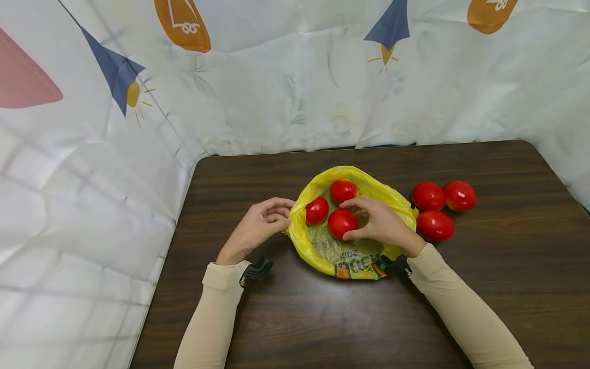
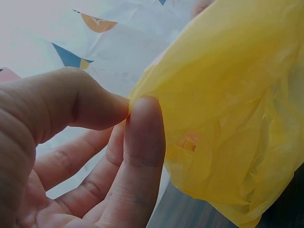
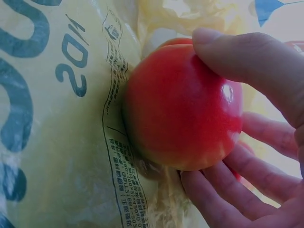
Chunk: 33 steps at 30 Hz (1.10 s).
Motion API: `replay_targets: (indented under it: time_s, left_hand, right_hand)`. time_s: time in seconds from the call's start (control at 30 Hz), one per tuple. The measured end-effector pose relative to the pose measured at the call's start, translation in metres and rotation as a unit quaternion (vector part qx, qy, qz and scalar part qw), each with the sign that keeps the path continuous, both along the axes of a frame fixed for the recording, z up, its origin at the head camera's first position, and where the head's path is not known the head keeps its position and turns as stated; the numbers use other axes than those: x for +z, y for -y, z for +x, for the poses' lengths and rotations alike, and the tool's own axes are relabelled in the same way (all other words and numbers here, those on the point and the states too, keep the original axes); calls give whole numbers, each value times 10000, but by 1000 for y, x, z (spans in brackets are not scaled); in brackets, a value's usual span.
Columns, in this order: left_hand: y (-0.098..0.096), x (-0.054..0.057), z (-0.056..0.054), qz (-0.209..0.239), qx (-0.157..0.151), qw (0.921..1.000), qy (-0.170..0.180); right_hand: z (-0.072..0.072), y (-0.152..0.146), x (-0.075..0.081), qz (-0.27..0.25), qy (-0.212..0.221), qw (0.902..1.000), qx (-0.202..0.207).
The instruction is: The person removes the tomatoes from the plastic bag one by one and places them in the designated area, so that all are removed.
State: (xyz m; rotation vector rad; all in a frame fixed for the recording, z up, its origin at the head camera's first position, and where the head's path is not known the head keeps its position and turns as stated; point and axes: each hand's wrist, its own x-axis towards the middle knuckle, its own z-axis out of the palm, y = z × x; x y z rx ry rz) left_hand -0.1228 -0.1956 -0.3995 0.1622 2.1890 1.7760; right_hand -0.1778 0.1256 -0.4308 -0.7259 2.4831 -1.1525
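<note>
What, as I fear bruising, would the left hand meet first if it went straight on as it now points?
The rim of the yellow bag, which the left hand pinches; beyond it, probably the leftmost tomato, though depth is unclear.

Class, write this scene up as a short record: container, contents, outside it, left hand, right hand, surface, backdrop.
container: yellow plastic bag, mouth open
contents: three red fruits
outside it: three more red fruits, grouped to the bag's right
left hand: pinches the bag's rim
right hand: grips the nearest fruit inside the bag
surface: dark wood-grain table
backdrop: white printed cloth
</note>
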Motion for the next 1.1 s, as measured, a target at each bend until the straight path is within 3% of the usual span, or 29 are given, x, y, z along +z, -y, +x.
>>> replay_targets:
  time_s: [0.6, 0.83, 1.1]
  left_hand:
    - [0, 1, 1, -11, -2, 10000, -34]
    - [1, 0, 1, 47, -23, 10000, -37]
    - [1, 0, 2, 48, -54, 10000, -46]
  right_hand:
    - [2, -3, 0, 0, -36, 9999, 111]
    - [2, -2, 1, -206, -102, 9996, 186]
    - [3, -5, 2, -625, 143, 9979, 106]
